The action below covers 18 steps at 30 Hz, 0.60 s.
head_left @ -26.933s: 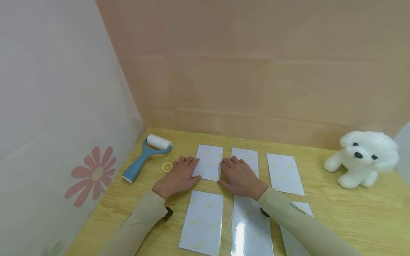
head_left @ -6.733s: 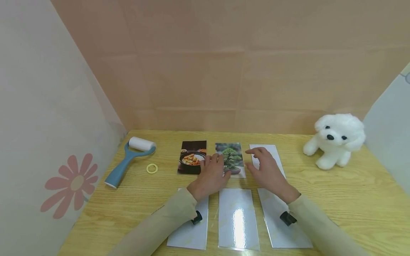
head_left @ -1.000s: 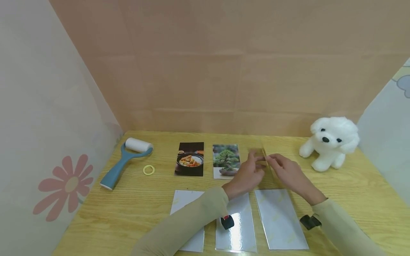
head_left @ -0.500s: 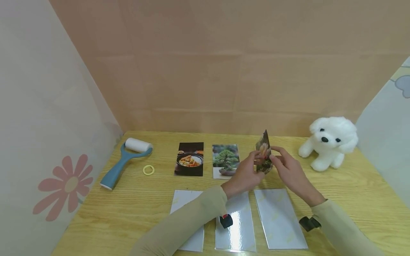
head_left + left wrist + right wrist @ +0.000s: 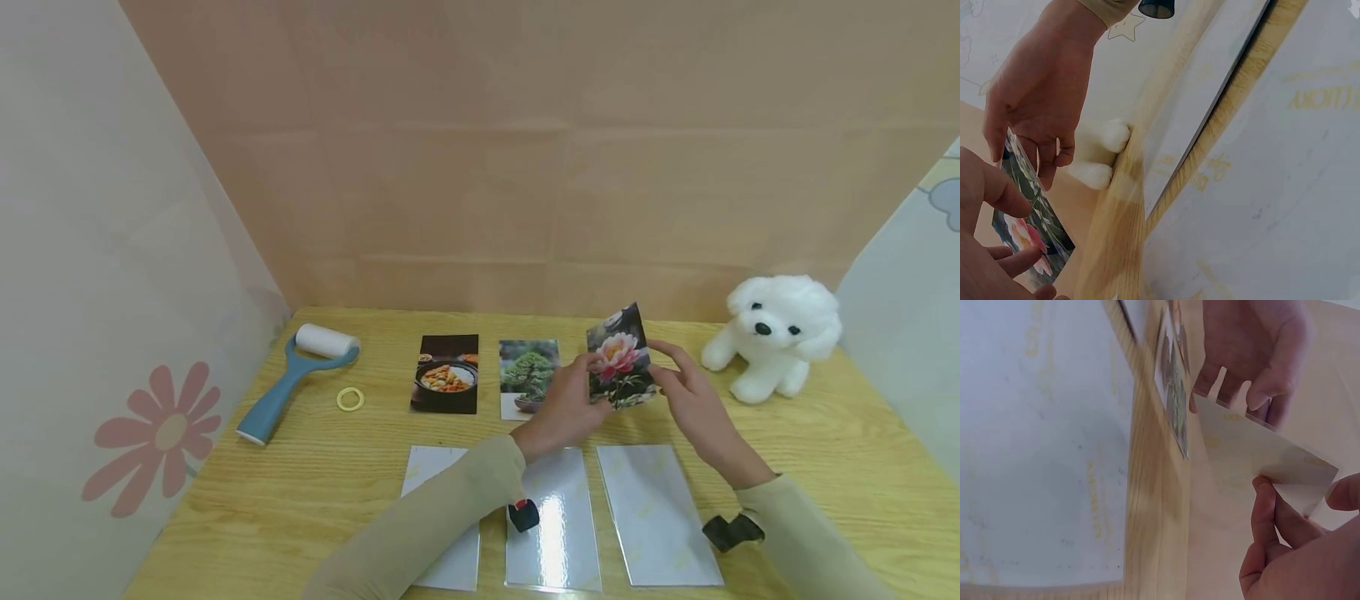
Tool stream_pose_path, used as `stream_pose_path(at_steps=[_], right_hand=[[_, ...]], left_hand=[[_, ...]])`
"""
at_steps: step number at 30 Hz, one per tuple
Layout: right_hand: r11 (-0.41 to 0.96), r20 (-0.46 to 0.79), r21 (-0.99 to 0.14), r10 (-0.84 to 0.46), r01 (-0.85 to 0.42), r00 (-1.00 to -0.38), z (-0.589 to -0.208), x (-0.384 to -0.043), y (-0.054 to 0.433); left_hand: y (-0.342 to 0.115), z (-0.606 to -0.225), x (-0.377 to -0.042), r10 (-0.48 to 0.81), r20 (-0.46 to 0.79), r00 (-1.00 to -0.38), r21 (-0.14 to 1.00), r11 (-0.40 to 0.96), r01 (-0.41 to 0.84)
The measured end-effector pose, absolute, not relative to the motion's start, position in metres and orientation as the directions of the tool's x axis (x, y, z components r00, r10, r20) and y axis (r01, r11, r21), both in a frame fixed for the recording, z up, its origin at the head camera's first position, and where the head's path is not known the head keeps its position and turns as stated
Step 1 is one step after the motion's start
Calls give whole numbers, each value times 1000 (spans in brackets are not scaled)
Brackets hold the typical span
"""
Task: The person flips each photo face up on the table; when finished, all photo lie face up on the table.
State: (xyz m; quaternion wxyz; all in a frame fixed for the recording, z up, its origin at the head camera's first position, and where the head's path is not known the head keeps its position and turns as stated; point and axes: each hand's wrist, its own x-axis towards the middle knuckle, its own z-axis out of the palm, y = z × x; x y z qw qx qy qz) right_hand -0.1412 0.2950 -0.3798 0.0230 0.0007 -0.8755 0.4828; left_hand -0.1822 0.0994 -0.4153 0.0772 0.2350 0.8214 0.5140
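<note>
Both hands hold a photo of a pink flower (image 5: 621, 358), raised and tilted above the table with its picture towards the head camera. My left hand (image 5: 566, 412) grips its left side, fingers overlapping the picture in the left wrist view. Thumb and fingers of my right hand (image 5: 697, 412) pinch the right edge. In the right wrist view the pale back of the flower photo (image 5: 1229, 434) shows, with right-hand fingertips against it. Left of it, a bonsai photo (image 5: 528, 367) and a photo of a food bowl (image 5: 446, 379) lie face up, the bonsai partly behind the left hand.
Three white cards lie in a front row: left (image 5: 453, 571), partly under the left sleeve, middle (image 5: 558, 500) and right (image 5: 660, 517). A blue-handled lint roller (image 5: 288, 379) and a yellow ring (image 5: 350, 399) are at left. A white plush dog (image 5: 780, 337) sits at right.
Earlier the back-row cards lay face down; the food and bonsai photos since got turned up. Over the last second the flower photo, lifted from the right spot, has swung from edge-on to picture forward.
</note>
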Motion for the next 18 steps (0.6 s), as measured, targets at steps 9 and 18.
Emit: stream_pose_path(at_steps=[9,18], right_hand=[[501,62,-865,35,-37,-997,-379,-138,293],[438,60,-899,57,-29,-997,-384,-138,293]], left_hand=[[94,-414,-183,408,47,-912,911,357,207],[93,-414,-185,329,-3,-944,941,319,108]])
